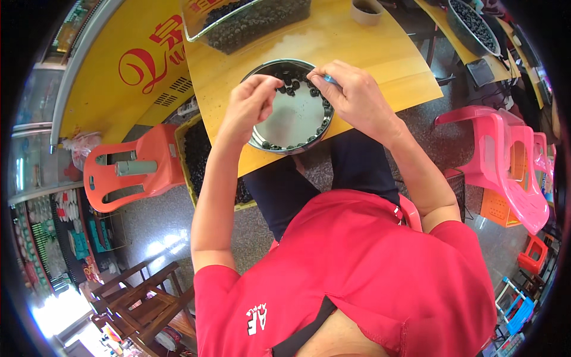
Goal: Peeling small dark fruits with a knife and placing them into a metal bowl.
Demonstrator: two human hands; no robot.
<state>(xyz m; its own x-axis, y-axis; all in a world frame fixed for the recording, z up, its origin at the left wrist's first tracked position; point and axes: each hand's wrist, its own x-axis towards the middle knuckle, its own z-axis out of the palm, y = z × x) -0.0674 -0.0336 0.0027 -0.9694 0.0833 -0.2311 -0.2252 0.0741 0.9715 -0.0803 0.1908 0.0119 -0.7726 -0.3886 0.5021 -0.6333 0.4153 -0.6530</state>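
Dark pieces [314,92] in bowl [288,122], clear bin [262,31] beyond, orange chair [162,153] left

The person's bare left hand [253,106] curled inward, its fingers folded toward the palm, thumb and forefinger drawn together at the tips. Behind it, the bare left forearm [217,196] ran almost straight forward from the body. The bare right hand [354,92] was bent into a grip, its back turned up and its fingertips pointing leftward. The bare right forearm [419,172] slanted forward and inward. The two hands faced each other, near but apart.
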